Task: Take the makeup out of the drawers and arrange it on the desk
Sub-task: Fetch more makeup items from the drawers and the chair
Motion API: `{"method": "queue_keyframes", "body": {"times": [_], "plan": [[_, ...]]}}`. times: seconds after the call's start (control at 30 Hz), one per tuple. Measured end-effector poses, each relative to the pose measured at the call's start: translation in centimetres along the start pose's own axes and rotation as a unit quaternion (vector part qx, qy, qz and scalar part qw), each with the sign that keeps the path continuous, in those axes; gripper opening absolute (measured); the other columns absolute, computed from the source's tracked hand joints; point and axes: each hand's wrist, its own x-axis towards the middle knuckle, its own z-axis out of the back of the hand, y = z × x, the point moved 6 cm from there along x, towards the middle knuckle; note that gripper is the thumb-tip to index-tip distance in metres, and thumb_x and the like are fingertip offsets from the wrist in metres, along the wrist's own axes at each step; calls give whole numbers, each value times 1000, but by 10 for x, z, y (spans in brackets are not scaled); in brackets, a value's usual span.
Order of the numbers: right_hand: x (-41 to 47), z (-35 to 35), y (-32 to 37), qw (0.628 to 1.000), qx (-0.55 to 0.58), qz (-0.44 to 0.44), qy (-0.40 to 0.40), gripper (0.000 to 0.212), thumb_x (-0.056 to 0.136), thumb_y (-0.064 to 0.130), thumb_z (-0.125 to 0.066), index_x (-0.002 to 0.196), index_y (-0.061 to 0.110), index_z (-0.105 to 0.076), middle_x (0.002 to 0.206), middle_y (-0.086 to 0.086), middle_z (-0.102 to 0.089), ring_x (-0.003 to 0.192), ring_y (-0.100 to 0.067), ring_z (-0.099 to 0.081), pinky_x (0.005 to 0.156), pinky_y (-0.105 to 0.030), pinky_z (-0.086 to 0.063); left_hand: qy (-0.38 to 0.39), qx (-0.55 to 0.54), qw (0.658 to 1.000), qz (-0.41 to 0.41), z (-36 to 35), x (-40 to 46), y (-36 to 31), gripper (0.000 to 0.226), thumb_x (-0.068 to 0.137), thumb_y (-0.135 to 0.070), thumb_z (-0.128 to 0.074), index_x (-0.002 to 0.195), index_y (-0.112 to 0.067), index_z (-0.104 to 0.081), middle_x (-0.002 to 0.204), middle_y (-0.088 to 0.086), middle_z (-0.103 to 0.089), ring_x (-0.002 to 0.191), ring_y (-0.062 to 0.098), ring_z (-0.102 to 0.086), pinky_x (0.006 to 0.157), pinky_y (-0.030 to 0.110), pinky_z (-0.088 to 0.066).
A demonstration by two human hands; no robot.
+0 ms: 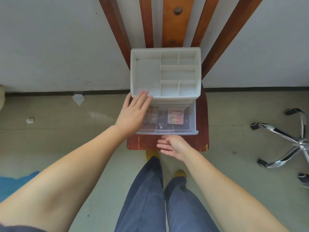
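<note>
White plastic forms a small organiser (165, 72) standing on a red-brown wooden chair seat (203, 118), its open top split into bare rectangular compartments. From its base a clear plastic drawer (193, 118) is pulled out toward the person, its long axis running left to right and its front lip facing the viewer. Inside lies a small square makeup palette (175, 116) with gold lettering, and a second, narrower palette (153, 114) lies to its left, long axis pointing away from the viewer, partly hidden.

Over the drawer's left side the left hand (133, 114) lies flat, fingers straight and together, fingertips touching the organiser's front rim; it grips nothing. Just in front of the drawer lip the right hand (172, 146) hovers, fingers relaxed and pointing left, holding nothing.

Behind the chair's wooden slats stands a white wall. Pale floor tiles carry scraps of white paper (78, 99), and a chrome swivel-chair base (287, 139) sits to the right.
</note>
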Motion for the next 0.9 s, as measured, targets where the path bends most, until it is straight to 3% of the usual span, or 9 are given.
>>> {"method": "queue_keyframes", "body": {"times": [0.1, 0.2, 0.27, 0.33, 0.37, 0.53, 0.67, 0.8, 0.9], "plan": [[-22, 4, 27, 957, -287, 30, 33, 23, 96, 16, -45, 109, 11, -63, 95, -1, -71, 75, -9, -69, 64, -20, -54, 20, -48, 993, -110, -16, -13, -27, 51, 78, 0, -58, 128, -3, -53, 126, 19, -56, 116, 36, -54, 99, 45, -41], [-30, 16, 78, 899, -386, 200, -58, 19, 94, 14, -44, 98, 17, -62, 98, -2, -68, 81, -12, -66, 68, -24, -53, 154, -22, 986, -63, -46, -7, -27, 52, 94, -16, -44, 145, -12, -30, 148, 16, -34, 136, 31, -31, 113, 40, -23], [-28, 21, 109, 777, -533, 296, -157, 22, 93, 16, -49, 114, 15, -57, 115, -5, -59, 103, -20, -58, 81, -32, -48, 171, 36, 984, -19, -54, 6, -18, 64, 94, -22, -46, 149, -15, -13, 152, 16, -23, 141, 32, -19, 117, 42, -11], [-13, 18, 115, 638, -677, 317, -186, 40, 91, 24, -56, 128, 12, -46, 130, -10, -45, 119, -27, -44, 93, -37, -41, 180, 89, 980, -14, -58, 19, -16, 77, 91, -20, -53, 150, -17, -3, 150, 19, -23, 141, 35, -18, 116, 47, -6], [-3, 17, 113, 592, -722, 304, -190, 48, 90, 28, -59, 131, 12, -41, 134, -12, -41, 123, -29, -39, 98, -39, -37, 188, 105, 976, -15, -59, 23, -15, 81, 90, -19, -54, 150, -18, 0, 150, 19, -23, 141, 36, -18, 115, 49, -5], [20, 18, 100, 486, -784, 308, -232, 60, 80, 26, -70, 129, 13, -38, 129, -14, -44, 120, -31, -41, 97, -41, -36, 183, 125, 975, -27, -63, 33, -12, 82, 89, -17, -55, 150, -14, 0, 146, 17, -31, 135, 39, -29, 113, 50, -16], [15, 18, 103, 474, -780, 344, -220, 52, 82, 24, -65, 126, 11, -41, 122, -15, -47, 113, -32, -44, 90, -39, -39, 173, 110, 978, -51, -61, 31, -10, 78, 92, -30, -52, 149, -9, -4, 138, 19, -37, 129, 39, -34, 111, 49, -22], [-5, 18, 111, 564, -713, 367, -198, 53, 83, 34, -61, 127, 12, -41, 120, -13, -46, 110, -31, -44, 82, -37, -41, 140, 39, 987, -68, -45, 21, -15, 85, 85, -46, -52, 149, -7, -12, 127, 15, -44, 117, 33, -42, 107, 41, -28], [-30, 17, 104, 601, -674, 392, -173, 67, 83, 38, -61, 138, 12, -33, 125, -11, -45, 115, -29, -42, 84, -36, -43, 112, -53, 990, -68, -24, -2, -24, 89, 81, -45, -57, 148, -3, -15, 126, 15, -45, 113, 31, -45, 96, 38, -40]]}}
